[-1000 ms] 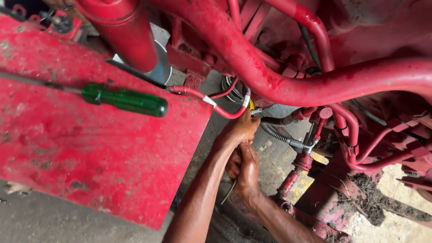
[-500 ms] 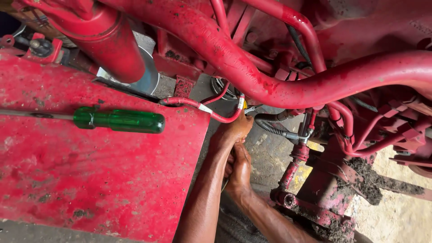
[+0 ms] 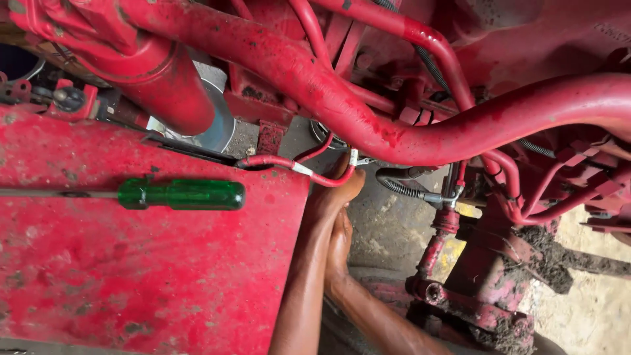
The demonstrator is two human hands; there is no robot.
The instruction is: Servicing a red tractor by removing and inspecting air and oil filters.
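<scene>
- Looping below the thick red pipe (image 3: 420,141): thin red hose (image 3: 282,162), white-banded; left hand (image 3: 335,190) touching it, grip state unclear;
- right hand (image 3: 340,246) beneath, grip hidden;
- green-handled screwdriver (image 3: 181,194) on red panel (image 3: 131,276).

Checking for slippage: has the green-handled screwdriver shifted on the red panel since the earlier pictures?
No. The screwdriver lies at the same spot on the red panel; only the camera moved.

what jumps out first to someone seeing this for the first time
A green-handled screwdriver lies on the flat red panel at left. Thick red pipes sweep across the top. Below them, at centre, the left hand and right hand reach up together by a thin red hose.
</scene>
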